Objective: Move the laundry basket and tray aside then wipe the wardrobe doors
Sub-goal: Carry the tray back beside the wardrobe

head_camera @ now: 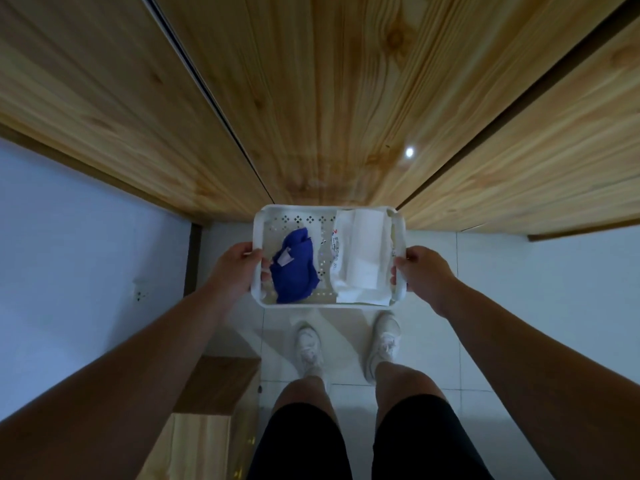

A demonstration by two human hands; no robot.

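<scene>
With the left hand point(239, 268) and right hand point(420, 271) clasping the short edges of the tray point(329, 304) before the wardrobe doors point(311, 98), the person should keep it level so the blue cloth point(294, 268) stays put.

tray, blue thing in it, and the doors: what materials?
Tray: likely white moulded plastic, with punched holes and a smooth rim. Blue cloth: soft crumpled fabric, with a sewn tag. Wardrobe doors: pine-look wood, grain and knots, slight sheen; solid or veneer unclear.
</scene>
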